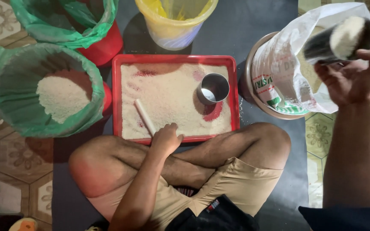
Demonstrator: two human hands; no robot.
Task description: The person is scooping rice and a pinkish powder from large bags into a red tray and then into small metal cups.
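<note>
Red plastic tray [116,98] of white rice lies flat before my crossed legs. My left hand [166,139] rests curled at its near edge, fingers closed on the near end of a white stick [144,116] whose long axis runs up and left, away from me. My right hand [352,79], raised at right over the white woven sack [287,68], grips a dark cylindrical cup [336,40] heaped with rice. Counted: one tray, one steel cup [213,88] standing in it, two green-lined buckets [18,115], one yellow bucket [174,25].

A white plastic sack [296,64] with red and green printing is seen at the far right, opened and set inside a round basin [250,81].
</note>
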